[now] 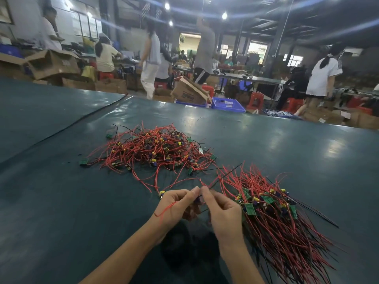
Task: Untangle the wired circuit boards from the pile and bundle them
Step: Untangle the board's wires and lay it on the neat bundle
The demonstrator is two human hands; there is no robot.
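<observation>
A tangled pile (pixel 152 150) of small green circuit boards with red and black wires lies on the dark green table (pixel 297 152), ahead of my hands. To the right lies a sorted bundle (pixel 272 214), its boards side by side and its wires running toward me. My left hand (pixel 176 206) and my right hand (pixel 221 212) meet over the table's near middle. Both pinch one wired board (pixel 198 199) between fingertips; it is mostly hidden by the fingers. A red wire loops over my left hand, and a black wire runs from my right fingertips toward the pile.
A loose board (pixel 84 161) lies at the pile's left edge. A dark seam (pixel 61 130) crosses the table cover at left. Beyond the far edge are a blue crate (pixel 227 104), cardboard boxes (pixel 189 92), red stools and several people working.
</observation>
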